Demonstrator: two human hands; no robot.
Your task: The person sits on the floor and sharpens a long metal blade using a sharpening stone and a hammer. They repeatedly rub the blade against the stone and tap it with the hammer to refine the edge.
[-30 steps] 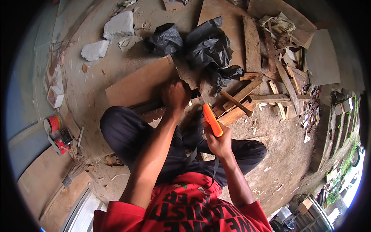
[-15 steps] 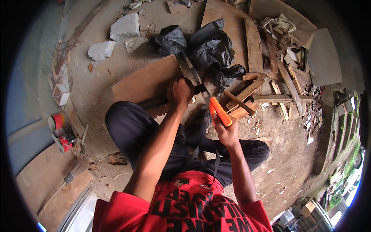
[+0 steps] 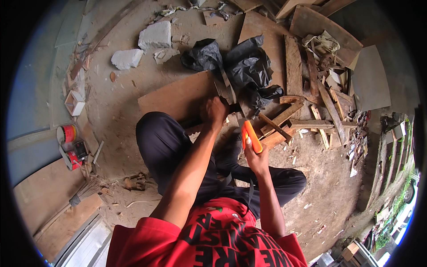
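My right hand [image 3: 257,156] is closed around the orange handle of a handsaw [image 3: 251,136]. The saw's blade runs away from me, past the right end of a brown wooden board [image 3: 175,96]. Near that end, my left hand [image 3: 214,111] is closed at the board's near edge, just left of the blade; its fingertips are hidden. A dark strip shows between that hand and the blade, too unclear to name. The board lies just beyond my bent left knee, and where the teeth meet wood cannot be made out.
Crumpled black plastic bags [image 3: 249,62] lie just beyond the blade. Loose wood planks [image 3: 293,69] and scraps pile up at the right. Two whitish blocks [image 3: 155,35] rest on the dirty floor at the far left. Red cans [image 3: 69,134] and a broom [image 3: 86,189] are along the left side.
The view has shifted, so the board and surroundings sit lower and slightly further right. The saw handle has turned a little and looks narrower. Both hands keep their holds.
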